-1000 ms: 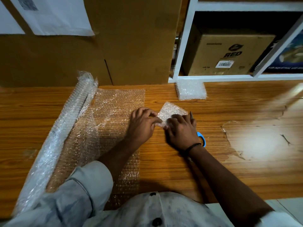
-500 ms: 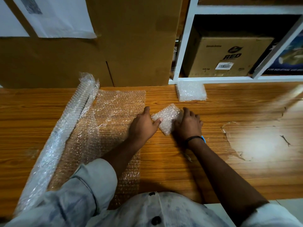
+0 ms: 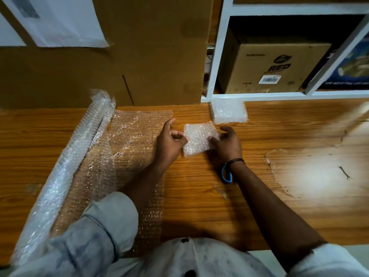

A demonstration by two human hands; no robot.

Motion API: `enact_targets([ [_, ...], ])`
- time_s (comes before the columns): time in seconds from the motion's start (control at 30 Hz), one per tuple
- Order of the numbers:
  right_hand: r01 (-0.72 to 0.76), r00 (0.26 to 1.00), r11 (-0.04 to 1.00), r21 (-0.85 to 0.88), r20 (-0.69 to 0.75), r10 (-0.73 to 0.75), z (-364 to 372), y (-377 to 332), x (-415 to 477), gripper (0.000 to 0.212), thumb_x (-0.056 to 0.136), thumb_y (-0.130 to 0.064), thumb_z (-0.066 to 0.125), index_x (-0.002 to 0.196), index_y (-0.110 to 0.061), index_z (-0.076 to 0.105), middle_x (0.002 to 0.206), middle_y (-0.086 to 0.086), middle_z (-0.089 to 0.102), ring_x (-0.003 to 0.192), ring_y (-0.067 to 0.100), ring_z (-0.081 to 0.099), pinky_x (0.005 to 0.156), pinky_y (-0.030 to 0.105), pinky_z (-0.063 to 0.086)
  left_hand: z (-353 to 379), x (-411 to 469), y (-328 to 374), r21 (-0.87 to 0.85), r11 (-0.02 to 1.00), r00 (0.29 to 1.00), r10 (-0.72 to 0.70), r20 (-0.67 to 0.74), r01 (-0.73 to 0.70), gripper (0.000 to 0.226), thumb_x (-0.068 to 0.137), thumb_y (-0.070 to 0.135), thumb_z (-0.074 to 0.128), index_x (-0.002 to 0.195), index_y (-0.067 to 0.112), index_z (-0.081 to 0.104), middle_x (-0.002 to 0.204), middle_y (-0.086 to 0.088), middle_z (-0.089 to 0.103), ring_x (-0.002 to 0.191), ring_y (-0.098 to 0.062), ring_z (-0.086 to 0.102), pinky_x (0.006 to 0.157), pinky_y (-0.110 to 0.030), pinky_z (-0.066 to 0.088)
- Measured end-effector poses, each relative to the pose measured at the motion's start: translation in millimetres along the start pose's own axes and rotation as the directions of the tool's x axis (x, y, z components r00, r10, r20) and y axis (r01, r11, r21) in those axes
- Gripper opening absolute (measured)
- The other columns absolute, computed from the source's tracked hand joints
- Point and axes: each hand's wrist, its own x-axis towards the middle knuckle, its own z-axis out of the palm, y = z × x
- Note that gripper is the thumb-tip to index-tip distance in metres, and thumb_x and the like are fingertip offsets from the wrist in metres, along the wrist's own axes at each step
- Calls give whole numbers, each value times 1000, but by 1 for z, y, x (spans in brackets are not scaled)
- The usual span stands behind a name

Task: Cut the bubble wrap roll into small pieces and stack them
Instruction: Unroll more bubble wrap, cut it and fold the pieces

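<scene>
The fingers (image 3: 213,140) of the right hand (image 3: 227,145) pinch the right edge of a small square piece of clear bubble wrap (image 3: 199,137). The left hand (image 3: 168,141), fingers curled, holds its left edge at the thumb. The piece sits over the brown wooden bench (image 3: 259,206), toward its far edge. It looks almost weightless, limp and slick, so holding it flat by opposite edges suits it; held by one side it would likely droop. Just beyond, at the far edge, sits the stack of cut clear bubble-wrap squares (image 3: 228,110). Blue-handled scissors (image 3: 226,175) lie under the right wrist. The long clear bubble wrap roll (image 3: 60,176), partly unrolled, lies along the left end.
</scene>
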Motion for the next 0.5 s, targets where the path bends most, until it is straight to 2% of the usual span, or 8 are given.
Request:
enact_targets([
  [0.1, 76, 997, 997, -7, -21, -76, -7, 0, 6, 58, 88, -18, 78, 140, -20, 54, 108, -3, 63, 102, 21, 67, 93, 44, 57, 6, 6, 7, -29, 999, 998, 18, -55, -19, 82, 87, 14, 81, 156, 23, 36, 111, 9, 69, 93, -4, 67, 63, -9, 47],
  [0.17, 147, 988, 989, 7, -40, -147, -14, 1, 9, 59, 87, -17, 78, 141, -22, 53, 110, -3, 64, 98, 19, 67, 89, 43, 59, 13, 11, 15, -29, 999, 994, 34, -104, -37, 84, 87, 13, 81, 157, 19, 34, 112, 6, 68, 88, -3, 64, 58, -8, 47],
  [0.3, 264, 961, 964, 18, -97, -261, -32, 1, 21, 64, 87, -13, 79, 144, -23, 52, 120, 0, 67, 91, 15, 68, 83, 38, 59, 35, 25, 35, -21, 997, 987, 77, -140, -80, 82, 87, 15, 82, 155, 17, 36, 113, 8, 64, 82, -2, 61, 57, -6, 45],
  [0.37, 281, 954, 959, 21, -110, -277, -44, -1, 34, 67, 88, -11, 78, 147, -23, 49, 125, 2, 66, 93, 12, 66, 83, 31, 58, 49, 35, 47, -28, 996, 987, 84, -135, -89, 74, 87, 14, 82, 150, 19, 43, 113, 7, 64, 82, -2, 62, 57, -7, 45],
  [0.43, 289, 951, 957, 10, -118, -286, -57, -4, 51, 70, 87, -10, 78, 149, -22, 48, 127, 2, 65, 93, 7, 65, 79, 17, 55, 62, 48, 60, -32, 994, 986, 102, -136, -107, 62, 87, 11, 81, 140, 16, 51, 112, 4, 64, 85, 1, 60, 61, -5, 45],
  [0.5, 312, 941, 950, -25, -128, -312, -66, -10, 68, 71, 86, -10, 79, 149, -20, 48, 128, 2, 64, 84, -1, 63, 73, 11, 52, 72, 62, 69, -17, 992, 982, 122, -141, -126, 52, 86, 9, 81, 131, 15, 56, 110, 2, 64, 87, 2, 59, 64, -4, 46],
])
